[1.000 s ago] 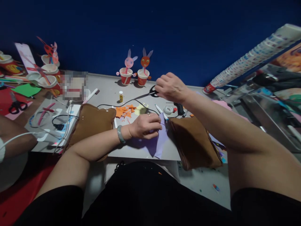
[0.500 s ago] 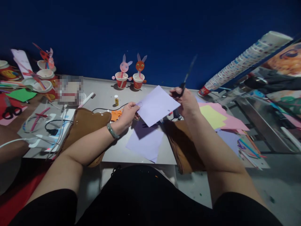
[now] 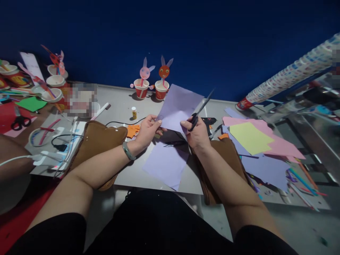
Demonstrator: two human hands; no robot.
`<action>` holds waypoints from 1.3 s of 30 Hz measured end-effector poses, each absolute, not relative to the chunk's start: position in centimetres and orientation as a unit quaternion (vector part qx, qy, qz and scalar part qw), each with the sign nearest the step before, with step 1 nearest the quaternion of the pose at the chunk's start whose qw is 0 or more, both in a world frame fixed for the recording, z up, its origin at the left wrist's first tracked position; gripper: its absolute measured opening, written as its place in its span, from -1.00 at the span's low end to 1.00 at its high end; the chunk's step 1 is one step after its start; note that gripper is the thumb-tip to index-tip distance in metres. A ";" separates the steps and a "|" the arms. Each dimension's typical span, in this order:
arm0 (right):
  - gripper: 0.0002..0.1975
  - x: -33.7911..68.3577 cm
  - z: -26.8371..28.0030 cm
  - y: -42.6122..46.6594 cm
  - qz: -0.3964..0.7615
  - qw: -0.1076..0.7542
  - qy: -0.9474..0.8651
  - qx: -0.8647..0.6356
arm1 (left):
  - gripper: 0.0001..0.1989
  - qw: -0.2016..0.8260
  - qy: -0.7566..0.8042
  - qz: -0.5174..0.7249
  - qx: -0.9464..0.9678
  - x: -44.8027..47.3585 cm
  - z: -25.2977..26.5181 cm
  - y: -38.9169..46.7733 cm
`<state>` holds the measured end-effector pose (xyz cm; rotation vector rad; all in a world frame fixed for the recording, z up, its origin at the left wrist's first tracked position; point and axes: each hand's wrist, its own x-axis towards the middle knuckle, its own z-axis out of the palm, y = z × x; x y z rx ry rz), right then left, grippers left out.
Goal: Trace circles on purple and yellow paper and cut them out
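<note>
A sheet of purple paper (image 3: 178,105) is held up above the table, with a small round outline drawn near its left edge. My left hand (image 3: 150,131) pinches that left edge between thumb and fingers. Black-handled scissors (image 3: 196,120) are in my right hand (image 3: 198,132), blades pointing up and away to the right. The right thumb also presses the paper's lower right side. Beneath, another purple sheet (image 3: 165,166) lies on the table, with a dark pointed tool (image 3: 174,143) partly hidden above it.
Two rabbit figures in paper cups (image 3: 140,88) stand at the back beside a small yellow bottle (image 3: 134,113). Brown cushions (image 3: 102,141) lie under both forearms. Coloured paper (image 3: 249,138) and a tall cup stack (image 3: 289,71) are right; a power strip (image 3: 66,148) and scissors (image 3: 20,122) are left.
My right hand with the scissors has come down and left onto the paper's lower right side. The purple sheet has turned and tilted. My view has shifted slightly.
</note>
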<state>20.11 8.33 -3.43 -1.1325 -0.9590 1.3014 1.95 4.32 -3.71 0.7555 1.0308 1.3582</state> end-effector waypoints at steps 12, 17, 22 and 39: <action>-0.55 21.4 -3.9 8.7 0.371 0.607 -0.517 -0.475 | -0.79 0.561 0.450 0.575 0.390 1.3 -4.9 4.9; -0.53 21.7 -4.1 8.8 0.315 0.617 -0.557 -0.458 | -0.77 0.570 0.445 0.569 0.392 1.2 -5.1 4.8; -0.57 22.1 -4.7 9.0 0.289 0.613 -0.578 -0.454 | -0.75 0.563 0.431 0.565 0.422 1.2 -5.2 4.7; -0.57 21.5 -6.1 9.0 0.309 0.538 -0.607 -0.496 | -0.69 0.617 0.425 0.591 0.299 1.8 -3.4 4.6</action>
